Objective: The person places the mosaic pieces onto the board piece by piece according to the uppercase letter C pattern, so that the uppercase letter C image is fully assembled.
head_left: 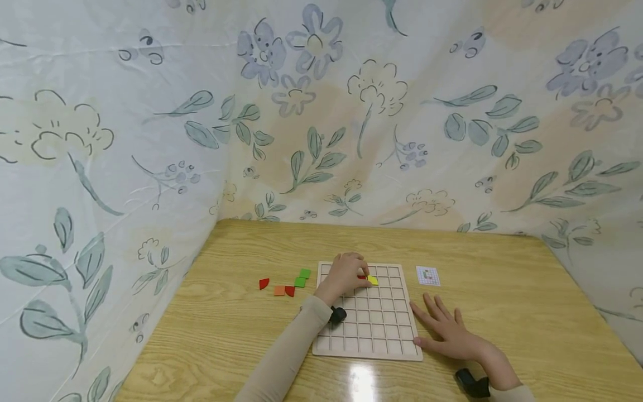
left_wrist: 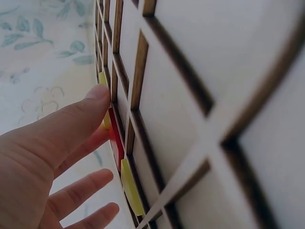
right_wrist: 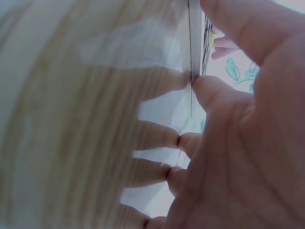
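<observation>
A pale wooden grid board [head_left: 364,330] with square cells lies on the table. Over its upper part, my left hand [head_left: 343,274] pinches a yellow tile [head_left: 373,280] between thumb and forefinger, right at the cells. Beside that tile a red piece [left_wrist: 116,140] sits in the grid, and a second yellow piece [left_wrist: 132,188] lies past it in the left wrist view, mostly hidden by the hand in the head view. My right hand [head_left: 447,332] rests on the table with fingers spread, its thumb and forefinger touching the board's right edge.
Left of the board lie green squares [head_left: 300,282], an orange square [head_left: 279,290] and red quarter-round pieces [head_left: 264,283]. A small printed pattern card [head_left: 428,276] lies right of the board. Floral cloth [head_left: 321,139] hangs behind the wooden table [head_left: 201,335].
</observation>
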Demonstrator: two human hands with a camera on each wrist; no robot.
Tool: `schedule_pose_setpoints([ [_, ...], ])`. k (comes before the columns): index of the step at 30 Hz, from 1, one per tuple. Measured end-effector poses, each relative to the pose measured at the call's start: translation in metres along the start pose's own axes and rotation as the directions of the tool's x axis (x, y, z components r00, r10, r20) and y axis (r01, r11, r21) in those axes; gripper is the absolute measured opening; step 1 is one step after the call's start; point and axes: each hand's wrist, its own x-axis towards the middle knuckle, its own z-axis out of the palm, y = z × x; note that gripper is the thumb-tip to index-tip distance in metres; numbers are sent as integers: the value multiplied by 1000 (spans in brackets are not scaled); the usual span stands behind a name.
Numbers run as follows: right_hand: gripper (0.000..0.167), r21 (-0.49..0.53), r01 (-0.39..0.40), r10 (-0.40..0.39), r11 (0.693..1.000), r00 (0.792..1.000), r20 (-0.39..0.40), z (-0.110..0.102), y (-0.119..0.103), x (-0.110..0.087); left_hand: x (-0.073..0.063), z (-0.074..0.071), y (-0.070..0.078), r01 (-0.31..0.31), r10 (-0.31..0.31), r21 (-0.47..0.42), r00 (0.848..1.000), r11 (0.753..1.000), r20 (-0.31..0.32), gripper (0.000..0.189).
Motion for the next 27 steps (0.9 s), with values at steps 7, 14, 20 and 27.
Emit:
schedule_pose_setpoints([
  [7,72,3,-2,2,1000,1000,1,-1,2,0,0,3,-4,6,-6,-2,1000,1000,-12,22],
  [14,72,2,-1,1,1000,1000,3,0,3,0,-5,0,-1,15,-15,-46,1000,999,-7,25],
  [20,72,-19,-5,5,1000,1000,-3,-1,2,0,-10,-2,-4,13,-14,-84,1000,996,-3,25],
  [27,71,-23,4,-5,1000,1000,-8,-1,1,0,-17,-10,-12,34,-36,-127,999,991,-9,29],
])
